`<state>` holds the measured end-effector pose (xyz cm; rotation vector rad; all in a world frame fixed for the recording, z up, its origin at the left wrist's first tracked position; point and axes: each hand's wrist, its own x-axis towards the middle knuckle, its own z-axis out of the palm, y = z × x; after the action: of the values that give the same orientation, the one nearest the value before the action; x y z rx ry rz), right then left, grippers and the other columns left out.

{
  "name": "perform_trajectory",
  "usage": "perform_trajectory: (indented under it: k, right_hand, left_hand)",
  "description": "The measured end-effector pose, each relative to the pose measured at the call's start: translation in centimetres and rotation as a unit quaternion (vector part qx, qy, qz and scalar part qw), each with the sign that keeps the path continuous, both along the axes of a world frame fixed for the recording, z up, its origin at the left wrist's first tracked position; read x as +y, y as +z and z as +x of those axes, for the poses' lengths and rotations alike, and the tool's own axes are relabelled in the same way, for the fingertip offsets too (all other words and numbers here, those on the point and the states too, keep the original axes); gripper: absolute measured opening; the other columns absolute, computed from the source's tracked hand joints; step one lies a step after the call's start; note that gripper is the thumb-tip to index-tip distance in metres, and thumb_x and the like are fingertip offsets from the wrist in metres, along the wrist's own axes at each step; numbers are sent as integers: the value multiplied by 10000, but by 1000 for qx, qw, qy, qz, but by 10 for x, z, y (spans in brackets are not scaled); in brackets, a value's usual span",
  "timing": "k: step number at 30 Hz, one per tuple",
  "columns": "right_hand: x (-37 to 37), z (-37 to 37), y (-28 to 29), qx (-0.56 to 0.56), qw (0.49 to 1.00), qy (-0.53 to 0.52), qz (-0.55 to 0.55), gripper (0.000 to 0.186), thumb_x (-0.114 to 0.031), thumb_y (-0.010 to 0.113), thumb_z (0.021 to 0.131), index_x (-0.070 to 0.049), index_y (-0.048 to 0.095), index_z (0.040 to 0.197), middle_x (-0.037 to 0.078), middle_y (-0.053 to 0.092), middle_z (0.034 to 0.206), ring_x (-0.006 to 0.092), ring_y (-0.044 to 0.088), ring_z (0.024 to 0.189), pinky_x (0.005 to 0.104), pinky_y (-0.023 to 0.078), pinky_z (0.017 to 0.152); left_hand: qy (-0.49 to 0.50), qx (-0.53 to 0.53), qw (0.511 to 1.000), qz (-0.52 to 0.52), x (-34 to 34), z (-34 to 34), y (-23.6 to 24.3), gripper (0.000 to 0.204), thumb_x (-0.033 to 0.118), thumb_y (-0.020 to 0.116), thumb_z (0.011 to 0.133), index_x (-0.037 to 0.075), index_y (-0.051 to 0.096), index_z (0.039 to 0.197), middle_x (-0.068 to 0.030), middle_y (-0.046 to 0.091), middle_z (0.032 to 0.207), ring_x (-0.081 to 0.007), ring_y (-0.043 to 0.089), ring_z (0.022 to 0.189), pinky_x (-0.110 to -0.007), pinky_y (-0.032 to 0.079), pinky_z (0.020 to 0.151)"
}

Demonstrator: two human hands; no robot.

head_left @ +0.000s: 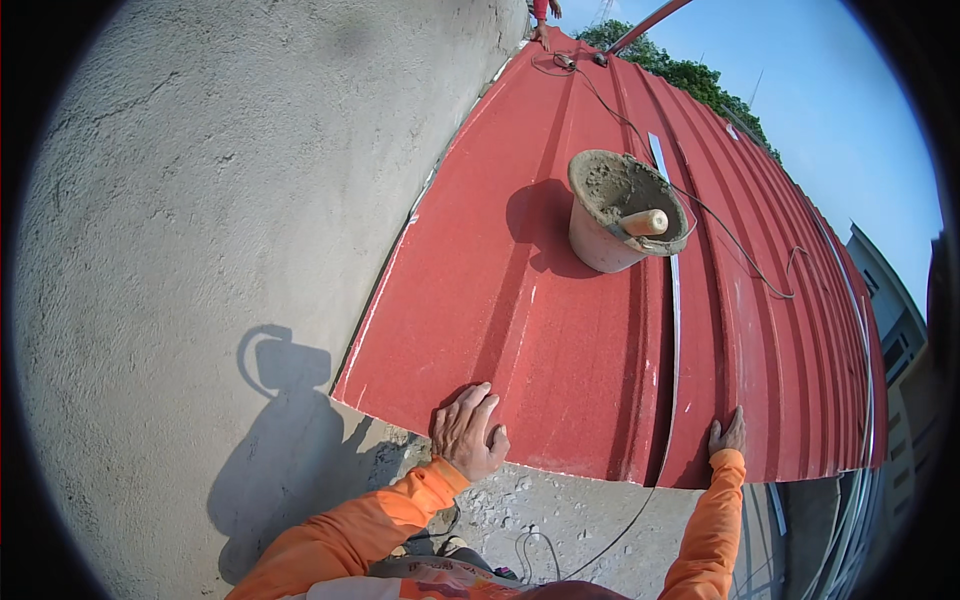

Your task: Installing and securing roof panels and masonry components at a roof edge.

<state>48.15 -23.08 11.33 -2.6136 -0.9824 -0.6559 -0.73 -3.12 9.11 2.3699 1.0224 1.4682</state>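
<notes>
My left hand (468, 436) lies on the near edge of a red ribbed metal roof sheet (575, 370), fingers stretched out over its surface and holding nothing. Further right, my right hand (729, 436) rests on the same edge beside a raised rib, its fingers extended forward along the metal. Ahead of both hands and out of their reach, a pale bucket (603, 243) stands on the roof with grey mortar (612, 185) inside. From the mortar sticks out a light wooden handle (645, 223); the rest of that tool is hidden.
A rough grey rendered wall (220, 170) borders the roof on the left. A dark cable (735, 240) snakes over the sheets, and a thin pale strip (675, 330) lies lengthwise. At the far end another person's hand (542, 36) touches the roof. Rough ground (540, 500) shows below.
</notes>
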Motion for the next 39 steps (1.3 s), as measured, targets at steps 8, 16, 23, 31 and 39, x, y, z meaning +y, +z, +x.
perform_trajectory:
  k: [8,16,23,31,39]
  right_hand:
    - [6,-13,9,7,1000,0,2,677,-296,524,833,-39,219,1380,247,408,1289,397,415,1162,436,354,970]
    - [7,-18,12,23,1000,-10,-1,669,-292,528,834,-43,226,1376,242,406,1295,393,413,1172,430,353,978]
    - [7,-16,15,18,1000,3,10,674,-299,526,836,-42,221,1380,242,393,1312,387,400,1190,422,344,990]
    - [5,-24,16,37,999,-33,-2,692,-307,529,831,-50,209,1388,242,404,1304,393,415,1176,425,333,995]
    - [5,-25,19,58,998,-27,-3,698,-305,530,831,-34,205,1386,248,371,1331,382,383,1213,413,325,1011]
  left_hand:
    - [1,-4,1000,2,2,-1,1,467,165,610,666,30,530,1106,-132,492,1237,-291,478,1112,-409,352,885]
    - [-1,-8,1000,1,2,-1,1,459,162,607,666,28,537,1099,-132,502,1227,-291,488,1096,-404,354,875]
    - [6,-11,1000,12,4,2,4,450,162,606,662,30,543,1087,-130,504,1225,-289,492,1089,-399,354,874]
    - [8,-9,1000,11,0,1,1,443,164,602,661,32,545,1079,-130,511,1214,-291,501,1067,-402,365,857]
    - [5,-8,1000,12,0,2,4,448,161,602,659,32,545,1085,-132,510,1214,-292,501,1068,-400,366,857]
